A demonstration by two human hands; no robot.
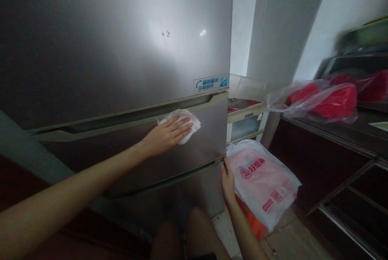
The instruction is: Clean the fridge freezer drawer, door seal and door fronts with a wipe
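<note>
My left hand (163,136) presses a white cloth (194,124) against the middle drawer front of a grey refrigerator (130,41), just under the drawer's handle groove. Its fingers are stretched over the cloth, which shows past the fingertips and above the knuckles. Lower and to the right, my right hand (228,179) is closed on the refrigerator's right edge, near the gap above the bottom drawer. Some of its fingertips are hidden along the side. A white plastic bag (263,179) with red print hangs or stands right beside that hand; its support is hidden.
Red items in clear plastic (324,100) lie on a dark counter at right, above dark cabinets (318,163). Behind the bag stands a small white unit (245,126). Something orange (251,219) shows under the bag. My knees are close to the bottom drawer.
</note>
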